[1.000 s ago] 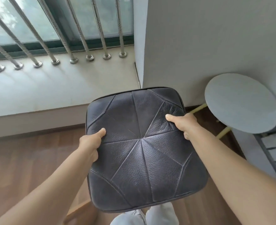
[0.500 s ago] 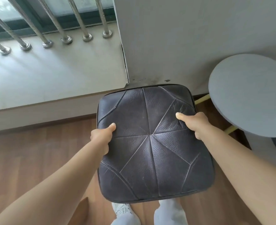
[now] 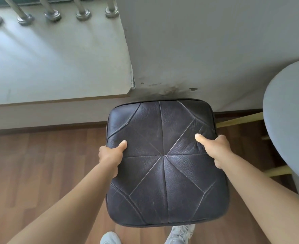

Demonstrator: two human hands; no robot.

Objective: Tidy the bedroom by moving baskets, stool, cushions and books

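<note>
Wall corner just behind stool (image 3: pixel 164 161), round grey table (image 3: pixel 289 124) close right, open wood floor (image 3: pixel 39 164) left | left hand (image 3: pixel 110 155), right hand (image 3: pixel 217 148) clamp its side edges, thumbs on top

Head view, steeply down, close.

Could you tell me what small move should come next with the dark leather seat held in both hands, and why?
Probably lower it straight down onto the wooden floor by the wall corner. The leather seat is held at each side by the left hand and right hand, the wall is just beyond its far edge, and the round grey table crowds its right.
</note>
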